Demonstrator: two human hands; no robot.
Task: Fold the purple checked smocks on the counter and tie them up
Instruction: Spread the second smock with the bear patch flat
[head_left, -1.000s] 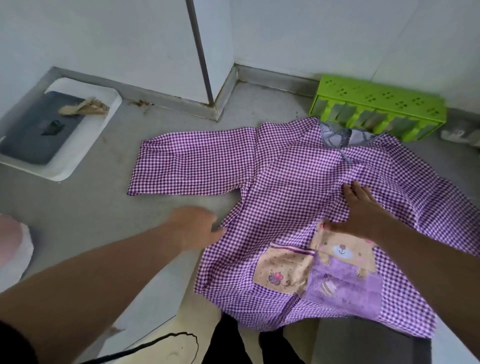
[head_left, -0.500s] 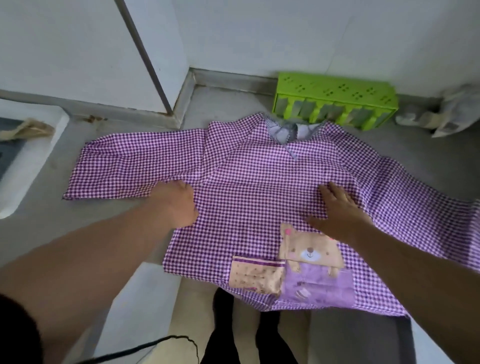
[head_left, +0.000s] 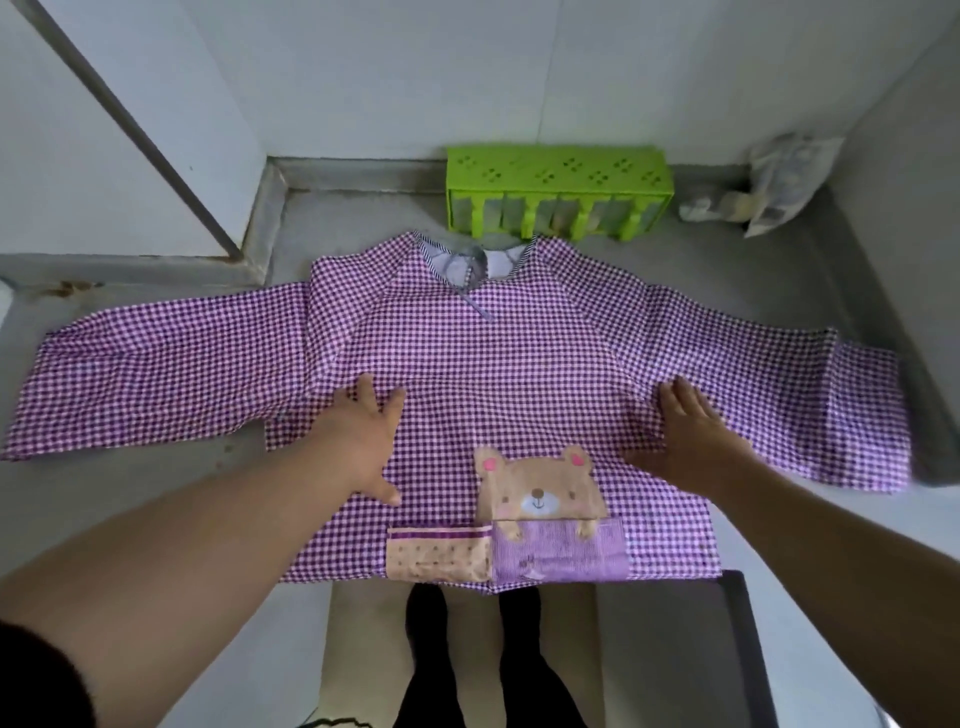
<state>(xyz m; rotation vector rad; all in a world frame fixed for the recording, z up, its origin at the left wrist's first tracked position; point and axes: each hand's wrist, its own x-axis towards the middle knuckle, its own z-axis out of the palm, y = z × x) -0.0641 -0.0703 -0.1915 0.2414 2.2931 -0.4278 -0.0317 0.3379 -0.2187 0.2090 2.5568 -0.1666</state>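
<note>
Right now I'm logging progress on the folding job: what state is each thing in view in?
purple checked smock: spread flat, front up, both sleeves out, unfolded, hem over the counter edge.
left hand: open, fingers straight, pressing the smock.
right hand: open, flat on the smock.
green basket: lying against the wall.
counter: carries the smock.
plastic bag: crumpled in the corner.

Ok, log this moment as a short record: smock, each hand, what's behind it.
smock: purple checked smock spread flat on the counter, front up, both sleeves out, not folded
left hand: left hand flat on the smock, fingers straight
right hand: right hand flat on the smock, fingers straight
behind: green rack by the collar
</note>
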